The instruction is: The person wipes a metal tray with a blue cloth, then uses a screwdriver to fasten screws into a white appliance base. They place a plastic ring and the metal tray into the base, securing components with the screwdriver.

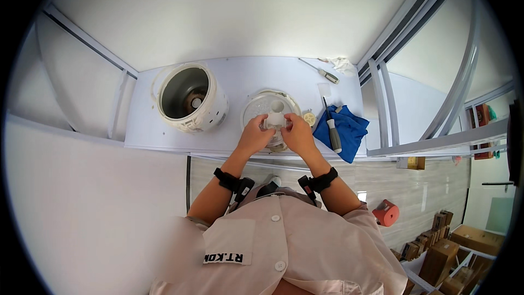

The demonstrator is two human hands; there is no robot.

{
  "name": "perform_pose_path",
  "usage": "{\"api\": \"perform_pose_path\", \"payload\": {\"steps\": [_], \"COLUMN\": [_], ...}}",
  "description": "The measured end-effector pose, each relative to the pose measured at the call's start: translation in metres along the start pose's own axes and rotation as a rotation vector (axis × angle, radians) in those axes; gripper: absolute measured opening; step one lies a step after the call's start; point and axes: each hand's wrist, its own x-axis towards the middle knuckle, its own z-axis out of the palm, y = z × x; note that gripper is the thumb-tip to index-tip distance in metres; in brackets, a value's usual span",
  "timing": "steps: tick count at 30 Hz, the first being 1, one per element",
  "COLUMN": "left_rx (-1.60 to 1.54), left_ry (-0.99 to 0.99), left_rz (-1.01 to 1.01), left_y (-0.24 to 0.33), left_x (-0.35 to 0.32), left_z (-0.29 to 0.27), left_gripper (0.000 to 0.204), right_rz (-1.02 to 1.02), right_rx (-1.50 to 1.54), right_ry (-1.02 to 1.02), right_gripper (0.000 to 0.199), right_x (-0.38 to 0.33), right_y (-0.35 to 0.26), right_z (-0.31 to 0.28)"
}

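Between my fingertips is a small white plastic part (274, 120), its exact kind unclear. My left hand (256, 134) grips its left side and my right hand (297, 134) its right side, both with closed fingers. Directly beneath lies a round, whitish cooker lid (252, 106) with a translucent inner face, partly covered by my hands. A small cream-coloured round piece (309, 118) sits against the lid's right edge. To the left stands an open white rice cooker body (218, 110) with a grey metal inside and a brownish stain round the middle of its bottom.
Right of the lid, a screwdriver (334, 135) lies on a crumpled blue cloth (356, 131). Farther back are another screwdriver (329, 76) and crumpled white tissue (343, 65). White walls and metal frame bars (382, 104) border the white table (240, 71).
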Motion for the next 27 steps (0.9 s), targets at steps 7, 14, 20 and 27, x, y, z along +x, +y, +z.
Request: {"api": "perform_pose_path", "payload": {"steps": [7, 14, 20, 27], "left_rx": [0.03, -0.169, -0.291, -0.508], "left_ry": [0.02, -0.005, -0.105, -0.046], "left_rz": [0.008, 0.003, 0.251, 0.286], "left_y": [0.011, 0.047, 0.056, 0.046], "left_x": [-0.004, -0.019, -0.033, -0.041], "left_z": [0.0, -0.007, -0.02, -0.032], "left_gripper": [0.063, 0.059, 0.055, 0.047], "right_rz": [0.128, 0.188, 0.119, -0.283], "right_rx": [0.289, 0.474, 0.337, 0.342], "right_ry": [-0.021, 0.018, -0.163, 0.11], "right_gripper": [0.053, 0.053, 0.032, 0.029], "right_x": [0.002, 0.003, 0.002, -0.005], "right_y": [-0.004, -0.025, -0.036, -0.05], "right_z": [-0.008, -0.025, -0.049, -0.06]}}
